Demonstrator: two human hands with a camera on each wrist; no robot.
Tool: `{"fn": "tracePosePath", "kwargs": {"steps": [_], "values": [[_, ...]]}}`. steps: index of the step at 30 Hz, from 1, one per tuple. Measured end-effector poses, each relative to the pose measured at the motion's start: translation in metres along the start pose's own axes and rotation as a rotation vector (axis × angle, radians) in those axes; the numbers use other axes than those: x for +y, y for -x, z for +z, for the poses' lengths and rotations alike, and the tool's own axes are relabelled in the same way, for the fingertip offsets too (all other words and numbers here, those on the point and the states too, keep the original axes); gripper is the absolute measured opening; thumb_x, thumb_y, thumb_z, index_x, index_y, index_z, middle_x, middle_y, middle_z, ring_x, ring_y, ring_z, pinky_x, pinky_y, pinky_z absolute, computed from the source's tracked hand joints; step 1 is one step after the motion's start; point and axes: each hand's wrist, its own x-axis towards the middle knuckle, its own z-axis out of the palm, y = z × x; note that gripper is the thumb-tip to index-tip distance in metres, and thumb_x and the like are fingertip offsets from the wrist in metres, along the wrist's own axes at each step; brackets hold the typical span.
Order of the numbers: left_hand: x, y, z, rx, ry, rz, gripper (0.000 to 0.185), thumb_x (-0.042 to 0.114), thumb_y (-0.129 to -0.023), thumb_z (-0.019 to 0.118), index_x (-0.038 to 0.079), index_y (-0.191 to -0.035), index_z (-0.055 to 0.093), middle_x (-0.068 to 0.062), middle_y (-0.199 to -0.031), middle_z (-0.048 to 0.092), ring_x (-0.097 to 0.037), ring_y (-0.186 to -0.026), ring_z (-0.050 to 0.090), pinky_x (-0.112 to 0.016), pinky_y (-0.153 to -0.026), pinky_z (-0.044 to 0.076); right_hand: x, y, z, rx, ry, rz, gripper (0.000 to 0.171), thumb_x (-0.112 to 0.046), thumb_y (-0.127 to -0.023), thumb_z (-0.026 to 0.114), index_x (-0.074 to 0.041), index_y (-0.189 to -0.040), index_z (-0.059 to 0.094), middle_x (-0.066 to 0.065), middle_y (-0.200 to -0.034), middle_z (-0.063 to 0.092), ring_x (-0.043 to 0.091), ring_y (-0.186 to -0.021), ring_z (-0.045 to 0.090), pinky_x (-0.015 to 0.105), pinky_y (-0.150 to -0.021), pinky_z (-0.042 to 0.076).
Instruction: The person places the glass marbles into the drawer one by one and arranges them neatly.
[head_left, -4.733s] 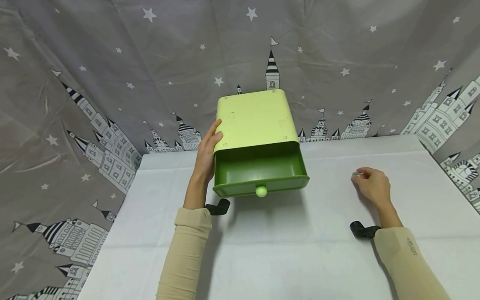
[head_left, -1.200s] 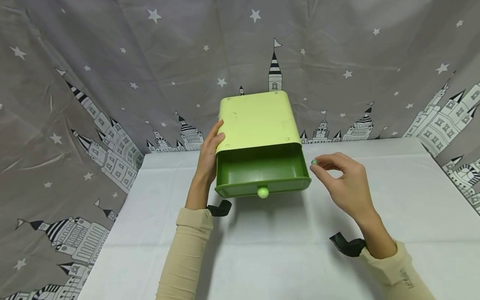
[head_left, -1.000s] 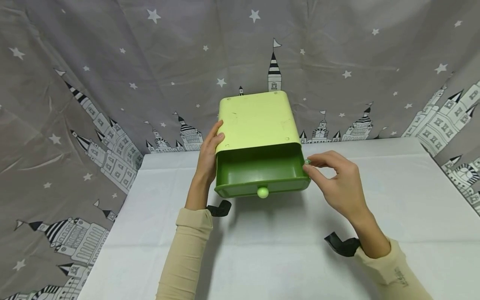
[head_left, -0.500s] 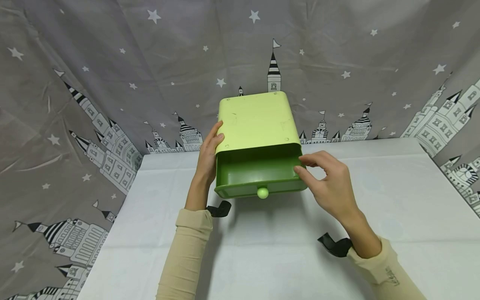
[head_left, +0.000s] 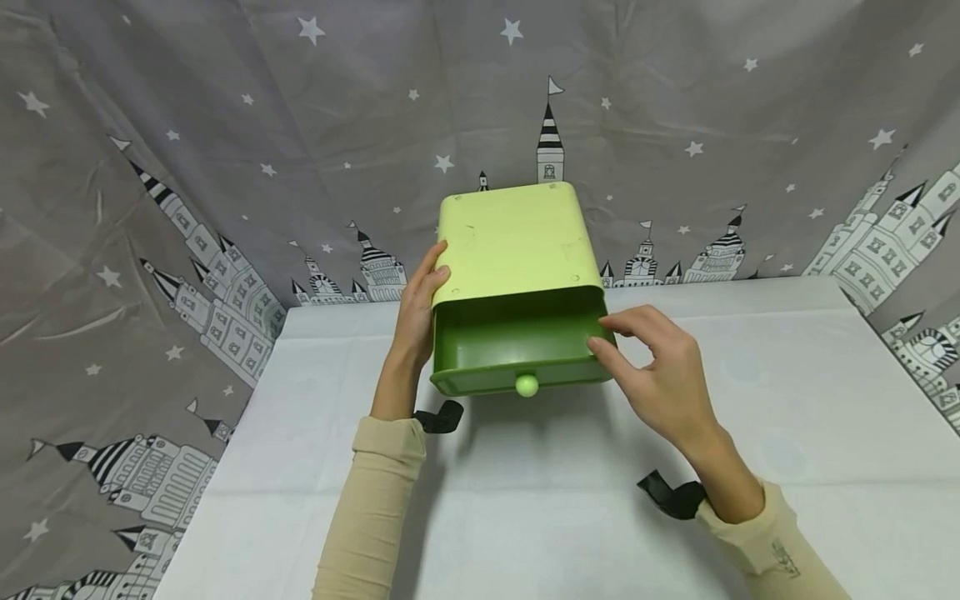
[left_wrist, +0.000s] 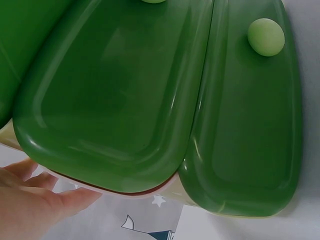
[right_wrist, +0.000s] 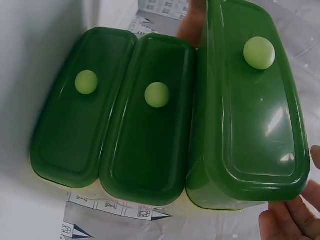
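A light green drawer box [head_left: 517, 242] stands on the table, its dark green top drawer [head_left: 525, 342] pulled out. The right wrist view shows the middle drawer [right_wrist: 145, 135] and bottom drawer [right_wrist: 80, 125] pushed in, each with a round pale knob. My left hand [head_left: 415, 312] rests against the box's left side, thumb near the top edge. At the open drawer's right end is my right hand [head_left: 663, 375], thumb and index finger apart over the rim with nothing seen between them. The small greenish bead seen earlier is out of sight.
A white cloth [head_left: 525, 517] covers the table. Behind and beside it hangs a grey curtain [head_left: 337, 108] printed with stars and castles. Black wrist straps [head_left: 675, 496] stick out from both wrists.
My right hand has carried the small bead leftward from the table to the drawer, and its thumb and finger have parted. The bead has gone from view. The left hand stays put.
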Motion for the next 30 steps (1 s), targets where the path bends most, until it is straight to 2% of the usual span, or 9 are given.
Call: {"fn": "tracePosePath", "kwargs": {"steps": [5,10,13,19,24,30], "values": [[0.000,0.000,0.000,0.009,-0.003,-0.004,0.053,0.027,-0.101,0.048,0.018,-0.153,0.039,0.003,-0.159,0.026,-0.016,-0.143,0.025,-0.040,-0.116,0.019,0.002,0.003,0.001,-0.027,-0.008,-0.018,0.029,0.000,-0.077,0.081,0.006,-0.104,0.071,0.012,-0.102,0.066,0.024,-0.099,0.061,0.027,-0.089,0.044],[0.001,0.000,0.000,0.008,0.015,-0.003,0.054,0.026,-0.101,0.048,0.018,-0.153,0.039,0.003,-0.159,0.026,-0.016,-0.143,0.025,-0.040,-0.115,0.022,0.007,0.008,0.002,-0.112,0.064,0.032,0.065,-0.010,-0.071,0.088,0.006,-0.127,0.059,0.017,-0.127,0.056,0.031,-0.121,0.049,0.045,-0.101,0.037],[0.001,0.000,0.000,0.001,0.029,-0.008,0.054,0.026,-0.101,0.048,0.019,-0.154,0.039,0.003,-0.160,0.026,-0.015,-0.144,0.024,-0.040,-0.114,0.024,0.009,0.010,0.003,-0.140,0.093,0.065,0.079,-0.013,-0.070,0.089,0.005,-0.137,0.050,0.019,-0.136,0.051,0.034,-0.127,0.043,0.053,-0.104,0.033],[0.001,0.000,-0.001,-0.037,0.079,-0.025,0.054,0.027,-0.102,0.049,0.019,-0.154,0.037,0.003,-0.160,0.024,-0.015,-0.142,0.029,-0.038,-0.111,0.031,0.011,0.006,0.005,-0.123,0.103,0.099,0.085,-0.012,-0.070,0.090,0.004,-0.141,0.046,0.020,-0.140,0.048,0.034,-0.131,0.041,0.053,-0.106,0.031],[0.003,-0.001,-0.001,-0.038,0.133,-0.036,0.054,0.022,-0.102,0.050,0.015,-0.154,0.037,0.000,-0.161,0.024,-0.014,-0.141,0.032,-0.033,-0.109,0.034,0.011,-0.002,0.007,-0.106,0.117,0.128,0.084,-0.015,-0.071,0.090,0.002,-0.141,0.046,0.020,-0.141,0.047,0.036,-0.131,0.040,0.055,-0.107,0.031],[0.004,-0.001,-0.002,-0.034,0.162,-0.050,0.053,0.019,-0.102,0.052,0.016,-0.153,0.039,0.001,-0.160,0.025,-0.013,-0.142,0.031,-0.031,-0.109,0.035,0.016,-0.011,0.014,-0.103,0.119,0.231,0.082,-0.019,-0.077,0.086,0.004,-0.143,0.043,0.021,-0.143,0.045,0.038,-0.134,0.038,0.057,-0.106,0.031]]}}
